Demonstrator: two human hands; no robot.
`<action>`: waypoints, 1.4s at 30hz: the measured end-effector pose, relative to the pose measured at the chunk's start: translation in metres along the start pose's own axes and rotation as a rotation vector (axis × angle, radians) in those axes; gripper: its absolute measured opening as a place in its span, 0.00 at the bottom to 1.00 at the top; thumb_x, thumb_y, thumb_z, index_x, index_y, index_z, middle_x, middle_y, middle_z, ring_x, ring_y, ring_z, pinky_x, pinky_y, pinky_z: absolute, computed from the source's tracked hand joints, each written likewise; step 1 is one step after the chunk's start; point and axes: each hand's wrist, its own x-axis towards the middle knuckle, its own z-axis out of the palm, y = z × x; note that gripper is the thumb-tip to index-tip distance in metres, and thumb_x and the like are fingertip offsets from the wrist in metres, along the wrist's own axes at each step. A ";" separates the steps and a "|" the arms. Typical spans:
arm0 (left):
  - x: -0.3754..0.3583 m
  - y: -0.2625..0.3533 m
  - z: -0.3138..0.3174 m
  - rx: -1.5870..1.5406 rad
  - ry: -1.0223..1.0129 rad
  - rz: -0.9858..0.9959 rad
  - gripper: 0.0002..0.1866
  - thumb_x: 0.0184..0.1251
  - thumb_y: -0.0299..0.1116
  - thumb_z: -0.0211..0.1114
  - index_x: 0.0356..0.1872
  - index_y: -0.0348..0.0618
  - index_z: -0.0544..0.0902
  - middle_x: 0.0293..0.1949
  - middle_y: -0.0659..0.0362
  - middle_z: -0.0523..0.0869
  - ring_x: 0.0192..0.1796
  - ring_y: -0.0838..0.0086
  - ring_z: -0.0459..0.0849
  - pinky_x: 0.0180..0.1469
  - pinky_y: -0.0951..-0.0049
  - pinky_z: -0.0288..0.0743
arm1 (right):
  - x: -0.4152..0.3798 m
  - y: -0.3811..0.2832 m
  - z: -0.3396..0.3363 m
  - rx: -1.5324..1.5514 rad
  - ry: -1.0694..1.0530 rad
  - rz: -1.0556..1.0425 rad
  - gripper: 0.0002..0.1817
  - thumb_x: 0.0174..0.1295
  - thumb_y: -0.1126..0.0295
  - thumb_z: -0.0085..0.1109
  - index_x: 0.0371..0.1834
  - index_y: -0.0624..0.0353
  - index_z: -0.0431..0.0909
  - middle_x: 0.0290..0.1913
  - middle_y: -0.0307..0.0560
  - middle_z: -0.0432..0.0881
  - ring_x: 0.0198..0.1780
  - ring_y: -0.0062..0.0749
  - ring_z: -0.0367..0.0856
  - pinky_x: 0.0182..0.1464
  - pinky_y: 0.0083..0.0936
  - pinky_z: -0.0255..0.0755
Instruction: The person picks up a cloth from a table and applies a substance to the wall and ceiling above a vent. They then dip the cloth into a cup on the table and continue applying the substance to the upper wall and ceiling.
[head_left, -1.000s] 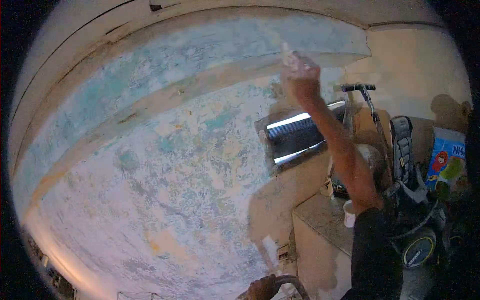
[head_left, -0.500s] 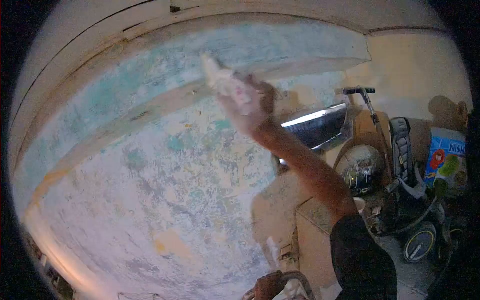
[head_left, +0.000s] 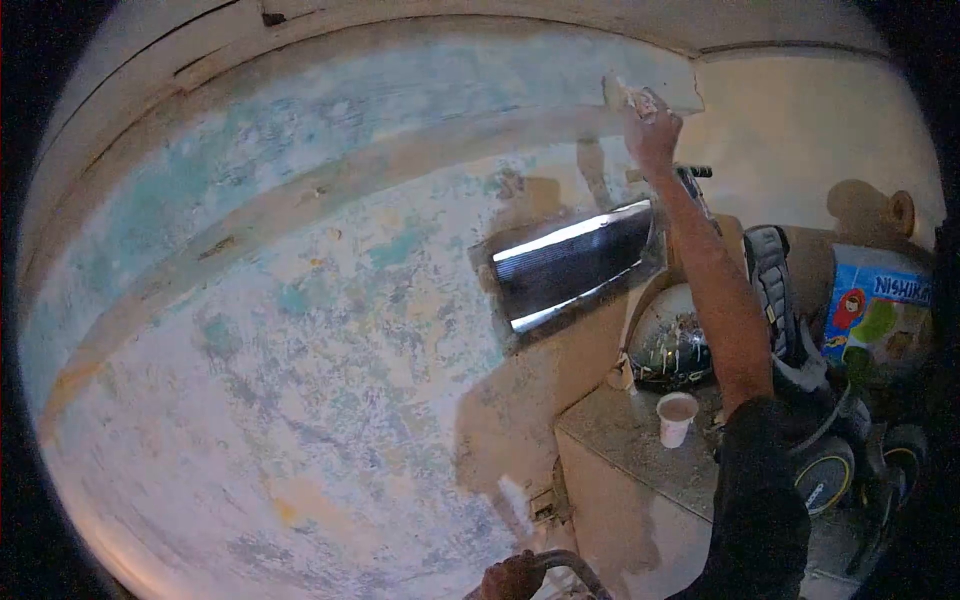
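High at the right end of the peeling blue-green wall band [head_left: 440, 85], my right hand [head_left: 655, 135] is raised at the full reach of my arm. Its fingers are closed around a small pale tool [head_left: 642, 102] with reddish marks. The tool's end is at the wall surface, close to the corner; its exact kind is too small to make out. Low in the picture, my left hand [head_left: 512, 577] is wrapped around a curved dark tubular rail [head_left: 565, 560]. The rail's lower part is cut off by the frame edge.
A dark glossy panel [head_left: 575, 265] is on the wall below my right arm. A paint-splattered helmet [head_left: 668, 345] and a pale cup [head_left: 677, 420] stand on a ledge [head_left: 610, 430]. Right of them are a grey padded strap [head_left: 768, 275] and a blue printed bag [head_left: 870, 300].
My right hand has swept right along the upper wall with the pale tool, towards the corner. The view has turned slightly right, and the cup now shows fully. My left hand keeps its hold.
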 end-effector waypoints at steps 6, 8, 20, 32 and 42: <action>-0.003 0.009 -0.007 -0.065 0.075 0.012 0.15 0.60 0.44 0.56 0.25 0.42 0.76 0.16 0.54 0.78 0.17 0.62 0.77 0.17 0.65 0.69 | -0.025 -0.101 -0.019 0.342 -0.024 0.240 0.18 0.50 0.65 0.58 0.45 0.58 0.74 0.42 0.52 0.77 0.44 0.49 0.73 0.48 0.40 0.62; -0.005 0.016 -0.012 -0.157 0.157 0.019 0.15 0.60 0.44 0.56 0.25 0.42 0.76 0.16 0.54 0.78 0.17 0.62 0.77 0.17 0.65 0.69 | -0.027 -0.136 -0.023 0.069 0.190 -0.169 0.19 0.47 0.70 0.58 0.45 0.58 0.74 0.38 0.52 0.78 0.37 0.48 0.77 0.42 0.40 0.67; -0.011 0.001 0.012 -0.098 0.042 -0.143 0.17 0.57 0.47 0.57 0.33 0.44 0.81 0.27 0.50 0.83 0.27 0.57 0.82 0.27 0.60 0.76 | -0.005 -0.331 -0.109 1.021 0.064 0.182 0.17 0.42 0.76 0.63 0.38 0.65 0.72 0.30 0.56 0.77 0.29 0.45 0.78 0.29 0.34 0.73; -0.006 0.007 -0.013 -0.046 -0.226 -0.176 0.15 0.56 0.47 0.57 0.32 0.45 0.79 0.25 0.52 0.83 0.26 0.56 0.82 0.26 0.60 0.76 | 0.011 -0.357 -0.121 1.618 -0.086 0.065 0.07 0.52 0.73 0.58 0.34 0.62 0.79 0.36 0.45 0.82 0.38 0.23 0.79 0.41 0.21 0.73; -0.008 0.003 0.003 0.004 -0.031 -0.121 0.13 0.54 0.45 0.60 0.31 0.47 0.78 0.22 0.52 0.81 0.23 0.58 0.81 0.24 0.60 0.75 | -0.015 -0.165 -0.044 0.425 -0.035 -0.223 0.11 0.57 0.70 0.57 0.42 0.62 0.78 0.36 0.41 0.82 0.38 0.22 0.78 0.40 0.25 0.74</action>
